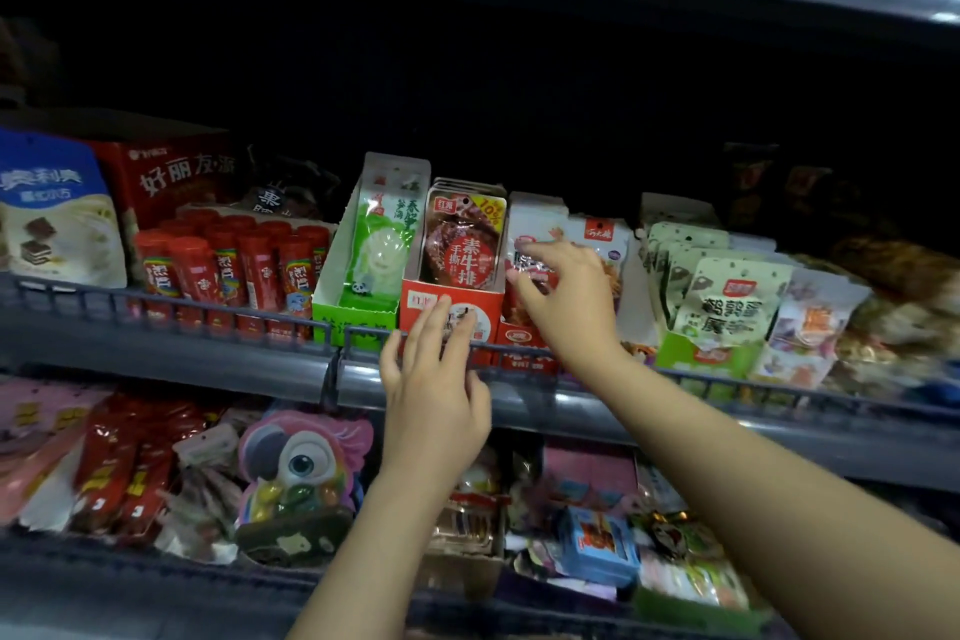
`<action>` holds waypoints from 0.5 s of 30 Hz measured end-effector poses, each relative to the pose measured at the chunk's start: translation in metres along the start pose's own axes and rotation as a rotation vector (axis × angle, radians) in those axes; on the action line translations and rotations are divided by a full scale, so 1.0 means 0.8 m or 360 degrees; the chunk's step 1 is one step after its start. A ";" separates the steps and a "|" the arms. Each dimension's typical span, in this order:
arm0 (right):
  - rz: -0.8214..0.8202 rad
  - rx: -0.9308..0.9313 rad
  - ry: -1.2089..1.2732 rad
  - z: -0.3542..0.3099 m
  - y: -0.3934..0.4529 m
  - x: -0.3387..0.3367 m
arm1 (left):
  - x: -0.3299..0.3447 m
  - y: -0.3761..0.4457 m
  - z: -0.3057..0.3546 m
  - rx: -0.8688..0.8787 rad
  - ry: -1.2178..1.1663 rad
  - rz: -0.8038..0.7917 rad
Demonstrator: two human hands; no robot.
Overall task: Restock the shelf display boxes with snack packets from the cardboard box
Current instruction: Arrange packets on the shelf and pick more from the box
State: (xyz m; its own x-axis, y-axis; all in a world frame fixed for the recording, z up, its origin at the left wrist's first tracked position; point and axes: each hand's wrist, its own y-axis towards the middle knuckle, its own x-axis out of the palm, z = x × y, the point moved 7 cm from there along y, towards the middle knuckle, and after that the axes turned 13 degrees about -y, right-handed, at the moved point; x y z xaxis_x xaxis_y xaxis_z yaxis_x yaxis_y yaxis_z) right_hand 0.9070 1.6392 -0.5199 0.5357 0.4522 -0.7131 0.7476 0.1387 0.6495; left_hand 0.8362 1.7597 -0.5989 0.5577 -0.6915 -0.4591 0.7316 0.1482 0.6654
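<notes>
One camera sits on the person's head. It looks forward and a bit down, close to the shelf [171, 353]. Both arms reach in from 6 o'clock. Only this one view is here.

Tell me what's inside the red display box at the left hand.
The red display box holds upright brown-red snack packets, a stack whose top edges show behind the front one. The left hand covers part of the box's front; the packets' lower ends and their count are hidden.
</notes>
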 end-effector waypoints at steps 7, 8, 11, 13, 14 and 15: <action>-0.0063 0.0233 0.0252 0.052 -0.144 0.004 | 0.011 -0.057 0.014 -0.0088 0.0020 -0.0292; -0.0077 0.0284 0.0281 0.059 -0.165 0.009 | 0.017 -0.068 0.015 -0.0140 -0.0016 -0.0351; -0.0124 0.0434 0.0363 0.078 -0.229 0.027 | 0.043 -0.112 0.012 -0.0346 -0.0298 -0.0503; -0.0192 0.0541 0.0392 0.091 -0.270 0.043 | 0.065 -0.145 0.008 -0.0478 -0.0426 -0.0634; -0.0244 0.0590 0.0402 0.097 -0.291 0.052 | 0.077 -0.162 0.004 -0.0540 -0.0451 -0.0691; -0.0294 0.0630 0.0410 0.102 -0.311 0.063 | 0.087 -0.177 -0.001 -0.0617 -0.0470 -0.0738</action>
State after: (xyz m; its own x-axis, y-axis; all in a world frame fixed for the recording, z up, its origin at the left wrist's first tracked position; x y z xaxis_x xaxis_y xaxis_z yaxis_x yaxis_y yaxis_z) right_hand 0.7802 1.5553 -0.7386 0.3036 0.6614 -0.6858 0.9389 -0.0852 0.3335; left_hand 0.7715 1.6913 -0.7258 0.0614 -0.9011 -0.4293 0.9882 -0.0057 0.1533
